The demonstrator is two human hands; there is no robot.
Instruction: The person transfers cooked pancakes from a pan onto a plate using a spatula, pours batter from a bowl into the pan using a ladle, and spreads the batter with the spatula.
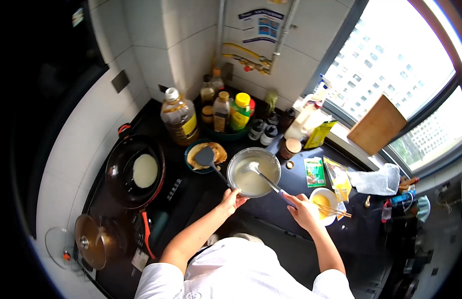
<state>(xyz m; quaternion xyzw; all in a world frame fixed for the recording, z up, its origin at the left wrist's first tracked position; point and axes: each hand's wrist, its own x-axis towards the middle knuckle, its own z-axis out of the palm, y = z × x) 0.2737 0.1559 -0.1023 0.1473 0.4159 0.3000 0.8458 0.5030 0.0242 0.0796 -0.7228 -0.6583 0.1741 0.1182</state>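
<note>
My left hand [231, 200] is closed at the near left rim of a metal bowl [279, 174] of pale, thin batter. A dark spatula [205, 156] lies with its blade over browned pancakes [220, 151] in a small teal bowl [188, 162]; its handle runs down to my left fingers, and I cannot tell whether they grip it too. In my right hand [301, 209] is the purple handle of a ladle [266, 177], whose head dips into the batter. To the left, a pale round pancake [145, 171] sits in a black frying pan [122, 186].
A white bowl [331, 193] of beaten egg with chopsticks [335, 211] stands just right of my right hand. Behind are an oil jug [179, 119] and several seasoning bottles [240, 112]. A glass-lidded pot [91, 242] is at lower left. A cutting board [378, 124] leans by the window.
</note>
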